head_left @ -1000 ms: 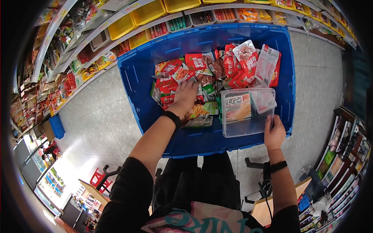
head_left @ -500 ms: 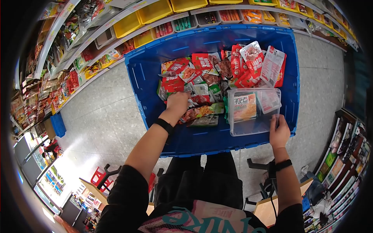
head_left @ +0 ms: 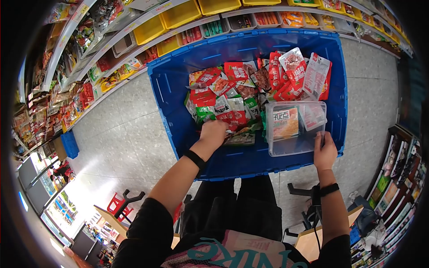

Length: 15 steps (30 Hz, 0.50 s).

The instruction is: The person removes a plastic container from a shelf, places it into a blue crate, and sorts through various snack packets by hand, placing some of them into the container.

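Observation:
A large blue crate (head_left: 223,167) holds a heap of red, green and white snack packets (head_left: 203,96). My left hand (head_left: 213,135) is at the lower left of the heap, touching packets; its fingertips are hidden among them. My right hand (head_left: 325,152) grips the near right corner of a clear plastic container (head_left: 286,145), fingers outside and thumb at the rim. Inside that container lies a packet with an orange picture (head_left: 286,123). Behind it, silver-and-red packets (head_left: 316,76) stand against the crate's right part.
Shelves with yellow bins (head_left: 181,14) and snack trays run behind the crate. Racks of packets (head_left: 85,40) curve along the left, and another shelf (head_left: 389,183) is at the right. A small blue box (head_left: 69,144) and a red stool (head_left: 117,204) are at the left.
My left hand has moved slightly right and down, and the long packet near it is now more covered. Green and red packets above it have shifted. My right hand still holds the container.

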Available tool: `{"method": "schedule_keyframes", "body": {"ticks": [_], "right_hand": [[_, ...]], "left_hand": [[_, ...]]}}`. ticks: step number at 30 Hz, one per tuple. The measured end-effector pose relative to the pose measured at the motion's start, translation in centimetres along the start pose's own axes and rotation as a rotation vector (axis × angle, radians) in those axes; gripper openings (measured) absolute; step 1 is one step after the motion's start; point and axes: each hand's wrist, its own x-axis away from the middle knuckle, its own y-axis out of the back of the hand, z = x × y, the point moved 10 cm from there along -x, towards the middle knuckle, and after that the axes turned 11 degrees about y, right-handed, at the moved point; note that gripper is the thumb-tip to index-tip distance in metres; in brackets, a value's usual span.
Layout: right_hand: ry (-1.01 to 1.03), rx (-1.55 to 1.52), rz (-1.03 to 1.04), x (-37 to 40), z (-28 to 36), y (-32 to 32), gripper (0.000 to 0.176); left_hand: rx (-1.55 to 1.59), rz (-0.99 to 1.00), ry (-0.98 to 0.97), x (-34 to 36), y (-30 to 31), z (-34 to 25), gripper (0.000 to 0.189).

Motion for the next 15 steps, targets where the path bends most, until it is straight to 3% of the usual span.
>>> {"method": "schedule_keyframes", "body": {"ticks": [15], "right_hand": [[-0.01, -0.002, 0.017, -0.1, 0.4, 0.2, 0.024]], "left_hand": [[0.091, 0.009, 0.027, -1.0, -0.1, -0.5, 0.014]]}}
